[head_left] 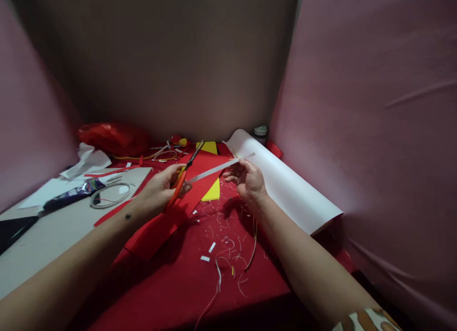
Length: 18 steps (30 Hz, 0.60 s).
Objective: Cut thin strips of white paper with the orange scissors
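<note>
My left hand [164,184] is closed round a pair of scissors [179,184] with orange and yellow handles; the dark blades point up and away. A narrow white paper strip [212,170] stretches between my hands. My right hand [251,181] pinches it near its far right end, and a short tip sticks out past the fingers. The strip's other end meets the fingers of my left hand, though I cannot tell whether they grip it. Below lies a sheet of red corrugated card [160,233], with yellow corrugated card [211,192] partly under it.
A large curled white sheet [282,183] lies on the right. On the left, a grey board [71,231] bears a dark tube [73,194] and a coiled cable [110,196]. Thread scraps and white paper bits [204,258] litter the red cloth [171,293]. Behind sits a red plastic bag [112,137].
</note>
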Each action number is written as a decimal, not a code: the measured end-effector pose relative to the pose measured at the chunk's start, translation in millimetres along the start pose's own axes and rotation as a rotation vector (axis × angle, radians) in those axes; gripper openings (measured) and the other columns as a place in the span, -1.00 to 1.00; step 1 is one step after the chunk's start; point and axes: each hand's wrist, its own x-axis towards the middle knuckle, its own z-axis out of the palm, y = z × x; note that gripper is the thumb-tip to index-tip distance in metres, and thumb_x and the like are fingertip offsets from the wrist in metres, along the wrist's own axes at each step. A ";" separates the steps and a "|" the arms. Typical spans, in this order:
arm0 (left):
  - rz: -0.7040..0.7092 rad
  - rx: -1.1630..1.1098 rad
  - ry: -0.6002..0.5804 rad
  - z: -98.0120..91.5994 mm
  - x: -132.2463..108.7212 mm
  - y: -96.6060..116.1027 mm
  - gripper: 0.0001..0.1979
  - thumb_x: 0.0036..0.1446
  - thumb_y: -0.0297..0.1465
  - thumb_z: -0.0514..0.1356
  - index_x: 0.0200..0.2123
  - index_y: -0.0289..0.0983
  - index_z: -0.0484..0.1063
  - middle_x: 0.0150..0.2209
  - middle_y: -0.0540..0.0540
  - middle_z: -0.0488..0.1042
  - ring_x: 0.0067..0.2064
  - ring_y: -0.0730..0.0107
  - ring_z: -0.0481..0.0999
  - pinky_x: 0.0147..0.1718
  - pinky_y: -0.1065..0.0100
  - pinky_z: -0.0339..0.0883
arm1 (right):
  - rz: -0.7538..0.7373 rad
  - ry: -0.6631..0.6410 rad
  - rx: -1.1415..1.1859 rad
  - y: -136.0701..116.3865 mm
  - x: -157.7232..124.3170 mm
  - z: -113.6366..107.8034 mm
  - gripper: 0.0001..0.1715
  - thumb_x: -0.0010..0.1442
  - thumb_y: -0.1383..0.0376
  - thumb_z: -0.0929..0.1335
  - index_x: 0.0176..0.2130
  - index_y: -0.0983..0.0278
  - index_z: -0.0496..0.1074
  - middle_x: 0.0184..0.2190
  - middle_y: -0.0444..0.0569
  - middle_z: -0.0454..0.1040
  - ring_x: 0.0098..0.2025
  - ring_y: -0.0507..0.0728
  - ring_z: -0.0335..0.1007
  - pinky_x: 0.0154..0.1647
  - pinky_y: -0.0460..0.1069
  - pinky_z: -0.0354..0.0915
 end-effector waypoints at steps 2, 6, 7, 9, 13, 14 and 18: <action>0.013 0.029 0.016 -3.0 -0.6 -6.8 -0.45 -0.16 -0.26 0.26 -0.07 -0.26 0.22 -0.39 0.08 0.30 -0.36 0.42 0.41 -0.39 0.36 0.30 | -0.021 -0.021 -0.005 1.1 0.3 -1.2 -0.82 0.09 0.32 0.23 -0.44 0.34 0.37 -0.61 -0.04 0.50 -0.62 0.09 0.45 -0.68 -0.08 0.35; 0.056 0.052 0.020 -7.3 -1.0 -21.2 -0.44 -0.09 -0.24 0.24 0.00 -0.25 0.22 -0.41 0.07 0.30 -0.34 0.37 0.44 -0.36 0.32 0.31 | -0.070 -0.071 -0.032 3.0 -0.1 -2.2 -0.78 0.10 0.31 0.22 -0.43 0.35 0.40 -0.57 -0.02 0.53 -0.60 0.09 0.45 -0.66 -0.06 0.37; 0.065 0.049 0.030 -8.0 -0.8 -24.0 -0.42 -0.10 -0.24 0.24 0.02 -0.25 0.21 -0.41 0.07 0.30 -0.34 0.36 0.44 -0.34 0.30 0.32 | -0.083 -0.077 -0.038 3.1 -0.2 -2.3 -0.78 0.10 0.30 0.23 -0.42 0.35 0.41 -0.56 -0.02 0.53 -0.60 0.09 0.45 -0.66 -0.06 0.37; 0.086 0.072 0.053 -9.5 0.0 -28.2 -0.38 -0.09 -0.23 0.23 0.06 -0.25 0.19 -0.39 0.06 0.32 -0.34 0.35 0.44 -0.30 0.27 0.33 | -0.097 -0.080 -0.042 2.5 -0.2 -2.6 -0.79 0.07 0.28 0.25 -0.42 0.35 0.42 -0.57 -0.03 0.53 -0.61 0.09 0.45 -0.67 -0.06 0.36; 0.130 0.185 0.107 -13.6 0.6 -30.3 -0.39 -0.05 -0.23 0.21 0.09 -0.25 0.20 -0.36 0.03 0.35 -0.31 0.37 0.41 -0.27 0.27 0.33 | -0.091 -0.064 -0.016 -1.2 0.1 -3.0 -0.80 0.03 0.26 0.27 -0.43 0.34 0.43 -0.58 -0.04 0.53 -0.60 0.09 0.45 -0.66 -0.06 0.36; 0.136 0.208 0.125 -14.8 0.2 -29.5 -0.40 -0.04 -0.24 0.21 0.09 -0.26 0.20 -0.35 0.02 0.34 -0.31 0.38 0.40 -0.26 0.28 0.32 | -0.087 -0.055 -0.003 -2.4 0.1 -3.0 -0.80 0.02 0.27 0.27 -0.43 0.33 0.43 -0.59 -0.04 0.53 -0.60 0.09 0.46 -0.65 -0.06 0.36; 0.145 0.231 0.186 -19.4 -2.8 -22.1 -0.42 0.00 -0.29 0.20 0.10 -0.31 0.19 -0.35 0.03 0.30 -0.34 0.48 0.31 -0.27 0.36 0.26 | -0.073 -0.022 0.036 -5.7 -0.6 -2.0 -0.83 -0.01 0.29 0.27 -0.50 0.33 0.40 -0.59 -0.03 0.54 -0.60 0.10 0.45 -0.64 -0.05 0.35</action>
